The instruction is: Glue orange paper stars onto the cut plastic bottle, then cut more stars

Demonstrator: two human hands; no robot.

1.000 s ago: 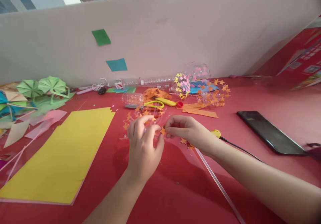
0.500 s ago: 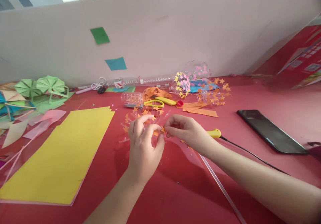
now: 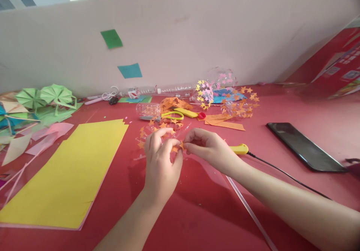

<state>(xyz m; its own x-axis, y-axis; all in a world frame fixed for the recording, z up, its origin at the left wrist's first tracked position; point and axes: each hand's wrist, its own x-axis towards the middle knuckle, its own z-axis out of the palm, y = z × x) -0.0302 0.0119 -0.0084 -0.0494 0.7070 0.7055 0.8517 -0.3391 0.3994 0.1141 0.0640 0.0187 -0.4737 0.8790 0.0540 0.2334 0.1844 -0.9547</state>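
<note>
Orange star (image 3: 182, 145) at frame centre, pinched by the right hand (image 3: 204, 143); left hand (image 3: 161, 159) fingertips alongside, their hold unclear! Just beyond, the clear plastic piece (image 3: 155, 129) already carries several stars (image 3: 141, 145); this one seems not yet fixed.

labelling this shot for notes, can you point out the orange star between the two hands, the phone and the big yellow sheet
Orange star (image 3: 182, 145): head view, on its middle.
Phone (image 3: 305, 147): head view, middle of its dark face.
Yellow sheet (image 3: 66, 172): head view, middle of its upper face.
</note>
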